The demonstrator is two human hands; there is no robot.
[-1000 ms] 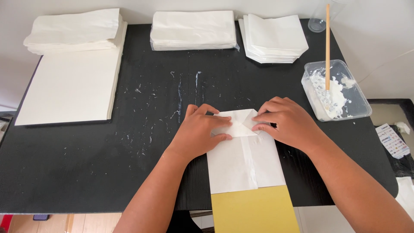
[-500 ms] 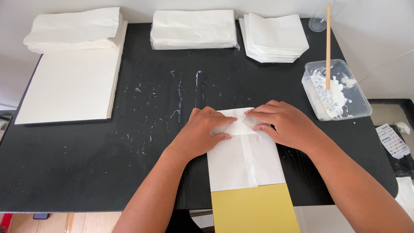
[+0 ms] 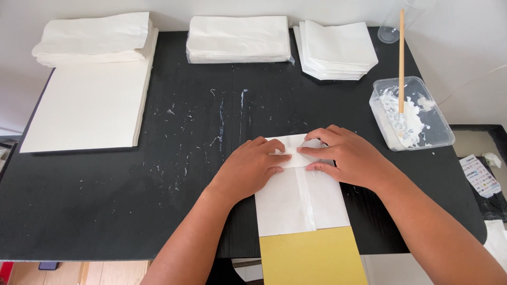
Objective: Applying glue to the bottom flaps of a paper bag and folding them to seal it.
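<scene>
A white paper bag (image 3: 301,203) lies flat near the front edge of the black table (image 3: 132,211), its lower part resting on a yellow card (image 3: 311,258). My left hand (image 3: 253,168) presses on the bag's upper left, fingers flat and pointing right. My right hand (image 3: 346,158) presses on the upper right, fingertips meeting the left ones over a folded flap at the bag's top end. Neither hand grips anything.
A clear tub of white paste (image 3: 412,119) with a wooden stick (image 3: 401,58) stands at the right. Stacks of white paper (image 3: 240,37), folded sheets (image 3: 338,50) and a large pile (image 3: 92,100) line the back and left. Dried paste streaks mark the table's middle.
Both hands slid closer together over the bag's top, flattening the triangular folded flap that was visible between them earlier.
</scene>
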